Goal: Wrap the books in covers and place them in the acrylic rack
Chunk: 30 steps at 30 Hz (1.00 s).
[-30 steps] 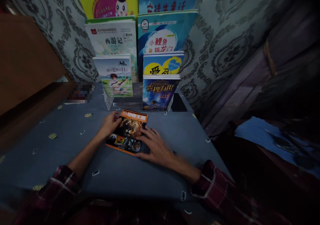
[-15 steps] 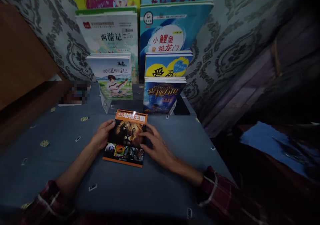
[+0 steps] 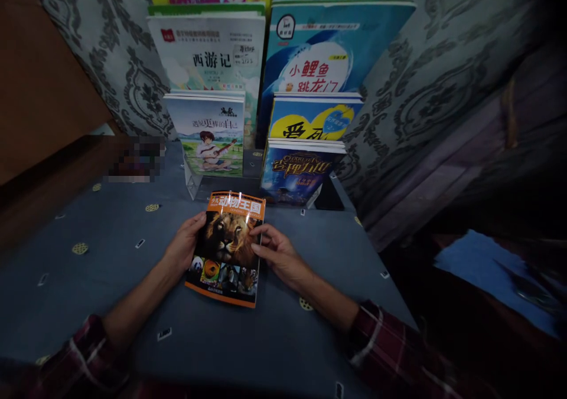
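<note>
A paperback book (image 3: 228, 239) with a lion on its cover and an orange band at top and bottom faces up in front of me, slightly bowed. My left hand (image 3: 183, 245) grips its left edge, the thumb on the cover and the other fingers hidden beneath or behind the edge. At the right edge, my right hand (image 3: 283, 258) is closed with its thumb and index finger over the cover beside the lion's face. Whether the book fully leaves the table (image 3: 146, 296) I cannot tell.
Beyond the book stands a clear display rack (image 3: 212, 187) with several books in tiers, among them a dark blue book (image 3: 295, 177) and one with a guitar player (image 3: 210, 136). A brown panel (image 3: 39, 86) borders the left; a blue cloth (image 3: 482, 269) lies right of the table.
The book now looks bowed and slightly raised on its right side. My right hand has drawn in its fingers at that edge. The view has shifted a little.
</note>
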Each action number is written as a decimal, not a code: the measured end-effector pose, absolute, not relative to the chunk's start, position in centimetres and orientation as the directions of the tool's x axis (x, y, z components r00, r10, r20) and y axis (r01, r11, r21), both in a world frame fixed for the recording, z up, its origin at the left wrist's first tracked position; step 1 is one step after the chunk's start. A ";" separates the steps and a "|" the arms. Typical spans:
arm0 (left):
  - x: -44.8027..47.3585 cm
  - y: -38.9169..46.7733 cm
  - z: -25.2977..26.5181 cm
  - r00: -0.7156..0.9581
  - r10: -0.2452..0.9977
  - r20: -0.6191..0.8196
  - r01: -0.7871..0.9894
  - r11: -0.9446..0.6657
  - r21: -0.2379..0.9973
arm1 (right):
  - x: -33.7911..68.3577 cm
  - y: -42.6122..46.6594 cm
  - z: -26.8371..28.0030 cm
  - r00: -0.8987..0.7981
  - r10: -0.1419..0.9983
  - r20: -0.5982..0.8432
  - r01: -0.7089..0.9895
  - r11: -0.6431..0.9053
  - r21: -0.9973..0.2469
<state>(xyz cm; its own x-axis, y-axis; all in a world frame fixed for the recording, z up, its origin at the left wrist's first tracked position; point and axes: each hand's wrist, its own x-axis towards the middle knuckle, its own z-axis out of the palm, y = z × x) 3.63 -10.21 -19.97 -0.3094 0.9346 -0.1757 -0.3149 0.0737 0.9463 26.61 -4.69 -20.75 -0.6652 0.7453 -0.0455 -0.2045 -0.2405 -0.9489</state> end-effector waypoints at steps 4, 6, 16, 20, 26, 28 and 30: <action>4.3 -10.3 -20.1 -0.307 0.927 -0.213 -0.442 0.060 0.895 | 26.7 -5.1 -20.2 -0.682 0.726 -0.091 -0.257 -0.354 -0.899; 4.5 -10.4 -20.1 -0.301 0.926 -0.227 -0.485 0.056 0.873 | 26.7 -5.1 -20.2 -0.694 0.714 -0.093 -0.286 -0.393 -0.874; 4.1 -10.2 -18.8 -0.403 0.890 -0.214 -0.283 0.102 0.954 | 26.6 -5.4 -20.7 -0.690 0.723 -0.035 -0.319 -0.348 -0.882; 3.7 -10.4 -18.6 -0.424 0.902 -0.087 -0.018 0.087 0.996 | 26.6 -5.8 -21.0 -0.693 0.721 -0.009 -0.251 -0.252 -0.935; 3.6 -10.3 -19.2 -0.404 0.914 -0.037 0.063 0.068 0.996 | 26.9 -6.2 -21.0 -0.694 0.720 0.014 -0.212 -0.186 -0.960; 3.5 -10.3 -19.6 -0.400 0.910 -0.103 -0.007 0.110 0.994 | 26.9 -6.2 -20.9 -0.693 0.721 0.026 -0.231 -0.188 -0.955; 3.4 -10.3 -19.9 -0.397 0.910 -0.120 -0.023 0.121 0.992 | 27.0 -6.3 -21.0 -0.688 0.725 0.027 -0.256 -0.208 -0.944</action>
<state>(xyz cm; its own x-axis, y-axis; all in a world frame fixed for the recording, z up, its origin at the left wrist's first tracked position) 3.41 -10.26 -19.86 -0.3968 0.9100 -0.1203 -0.0231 0.1211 0.9924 26.96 -6.28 -20.95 -0.6883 0.7249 0.0271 -0.2565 -0.2083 -0.9438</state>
